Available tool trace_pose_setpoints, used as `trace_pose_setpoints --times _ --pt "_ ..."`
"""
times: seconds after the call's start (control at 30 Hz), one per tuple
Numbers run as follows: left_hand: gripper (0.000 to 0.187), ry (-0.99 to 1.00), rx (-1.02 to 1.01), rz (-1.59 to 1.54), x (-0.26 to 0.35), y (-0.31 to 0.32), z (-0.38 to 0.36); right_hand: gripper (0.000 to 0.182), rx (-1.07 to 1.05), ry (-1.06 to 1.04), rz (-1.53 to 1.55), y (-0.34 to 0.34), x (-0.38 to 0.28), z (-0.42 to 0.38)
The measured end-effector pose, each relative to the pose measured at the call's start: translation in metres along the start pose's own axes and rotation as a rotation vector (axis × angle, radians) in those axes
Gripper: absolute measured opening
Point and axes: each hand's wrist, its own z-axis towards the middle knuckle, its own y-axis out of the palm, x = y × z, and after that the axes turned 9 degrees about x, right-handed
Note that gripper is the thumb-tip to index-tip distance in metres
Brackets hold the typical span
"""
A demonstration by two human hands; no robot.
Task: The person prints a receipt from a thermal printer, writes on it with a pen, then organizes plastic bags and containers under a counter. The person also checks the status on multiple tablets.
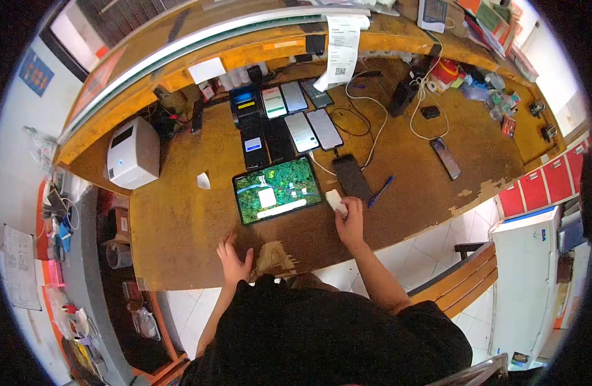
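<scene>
My right hand (351,225) is closed round a small white folded piece (336,202), which looks like tissue or cloth, just right of a tablet (282,192). The tablet lies flat with its screen lit, showing a green, leafy picture. My left hand (234,261) rests at the front edge of the table, below the tablet, fingers spread and nothing in it. Beyond my right hand lies a dark phone (351,176), with a blue pen (381,191) to its right. Several phones, among them a lit one (301,132), are laid out behind the tablet.
A white box-shaped machine (134,153) stands on the wooden table (180,225) at left. A printed receipt (341,53) hangs from the shelf. White cables (379,132) run across the back. Another phone (445,158) lies at right. A wooden chair (460,280) stands front right.
</scene>
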Motion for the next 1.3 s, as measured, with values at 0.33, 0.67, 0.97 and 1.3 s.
trace_pose_setpoints --times 0.33,0.67,0.97,1.3 --pt "0.046 0.086 0.112 -0.056 -0.024 -0.068 -0.048 0.044 0.076 -0.287 -0.283 -0.008 -0.052 -0.010" --pt "0.043 -0.308 -0.663 -0.323 -0.293 -0.083 -0.332 0.041 -0.247 -0.084 -0.363 0.019 -0.105 -0.230" --pt "0.040 -0.098 -0.751 -0.237 -0.391 -0.220 -0.590 0.052 -1.556 0.121 -0.309 0.000 -0.087 -0.376" --pt "0.031 -0.029 0.076 -0.087 -0.198 -0.134 -0.240 0.042 -0.494 0.003 -0.195 -0.057 -0.109 -0.290"
